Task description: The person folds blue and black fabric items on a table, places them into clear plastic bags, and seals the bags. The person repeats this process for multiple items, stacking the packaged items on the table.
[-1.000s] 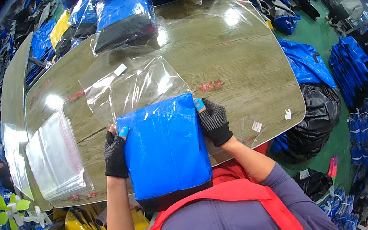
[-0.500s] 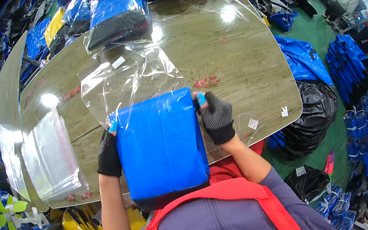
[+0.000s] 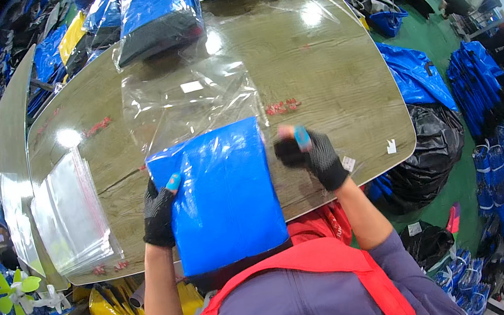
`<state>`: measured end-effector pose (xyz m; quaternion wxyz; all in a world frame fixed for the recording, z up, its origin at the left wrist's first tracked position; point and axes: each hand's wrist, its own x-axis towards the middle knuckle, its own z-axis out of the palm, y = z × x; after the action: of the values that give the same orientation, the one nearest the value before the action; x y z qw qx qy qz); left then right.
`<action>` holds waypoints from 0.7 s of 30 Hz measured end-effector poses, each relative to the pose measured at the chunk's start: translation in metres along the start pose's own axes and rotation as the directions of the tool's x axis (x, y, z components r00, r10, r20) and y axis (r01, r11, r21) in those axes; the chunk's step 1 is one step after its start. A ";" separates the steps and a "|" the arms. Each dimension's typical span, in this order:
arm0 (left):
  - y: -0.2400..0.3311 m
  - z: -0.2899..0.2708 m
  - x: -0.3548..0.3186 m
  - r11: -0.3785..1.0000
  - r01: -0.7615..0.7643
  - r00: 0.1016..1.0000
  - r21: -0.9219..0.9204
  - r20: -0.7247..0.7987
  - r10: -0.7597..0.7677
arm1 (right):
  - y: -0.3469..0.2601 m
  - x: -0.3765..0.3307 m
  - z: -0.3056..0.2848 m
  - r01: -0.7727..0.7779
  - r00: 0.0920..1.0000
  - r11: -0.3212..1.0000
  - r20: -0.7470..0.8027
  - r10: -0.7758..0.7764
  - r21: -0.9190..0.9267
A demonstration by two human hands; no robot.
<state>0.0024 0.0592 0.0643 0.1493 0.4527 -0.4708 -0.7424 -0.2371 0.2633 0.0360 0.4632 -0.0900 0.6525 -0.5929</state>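
Fingers of your left hand (image 3: 160,213) clasp the left edge of the blue bundle (image 3: 222,195), thumb on its top face. Your right hand (image 3: 318,157) is apart from it, near its far right corner, fingers curled and blurred; whether they pinch anything cannot be told. You have the bundle at the near edge of the table (image 3: 339,84), its far edge meeting a clear bag (image 3: 192,111). Clear sleeves (image 3: 73,215) lie stacked to your left.
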 end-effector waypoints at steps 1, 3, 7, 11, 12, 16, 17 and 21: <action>-0.002 0.005 -0.001 0.999 -0.041 0.999 0.010 0.027 0.041 | -0.010 0.003 0.009 -0.028 0.989 0.997 0.144 0.038 -0.070; -0.011 0.013 -0.010 0.971 -0.224 0.972 0.087 0.086 0.217 | -0.028 -0.012 0.026 0.047 0.977 0.991 0.210 -0.019 -0.129; -0.044 0.018 -0.054 0.940 -0.169 0.965 0.297 0.243 0.097 | -0.027 -0.088 0.033 0.161 0.960 0.983 0.217 -0.177 0.089; -0.063 0.013 -0.074 0.924 0.129 0.902 0.360 0.344 -0.260 | 0.002 -0.099 0.001 0.122 0.993 0.985 0.025 -0.119 -0.122; -0.059 0.012 -0.064 0.932 0.068 0.904 0.356 0.373 -0.209 | 0.007 -0.091 -0.010 0.005 0.999 0.999 0.053 -0.003 -0.035; -0.018 0.000 0.001 0.968 0.089 0.907 0.236 0.382 -0.177 | 0.019 -0.079 -0.031 0.034 0.993 0.986 0.119 -0.014 -0.166; -0.015 0.005 0.005 0.961 -0.267 0.916 0.069 0.328 0.231 | 0.018 -0.080 -0.033 0.073 0.975 0.988 0.218 -0.042 -0.137; -0.029 0.045 -0.012 0.975 -0.222 0.908 0.007 0.365 0.204 | 0.000 -0.086 -0.038 0.039 0.958 0.938 0.281 0.063 -0.344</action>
<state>-0.0220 0.1070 0.0527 0.1289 0.2577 -0.5546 -0.7806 -0.2168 0.3472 0.0742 0.5336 -0.2512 0.6726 -0.4469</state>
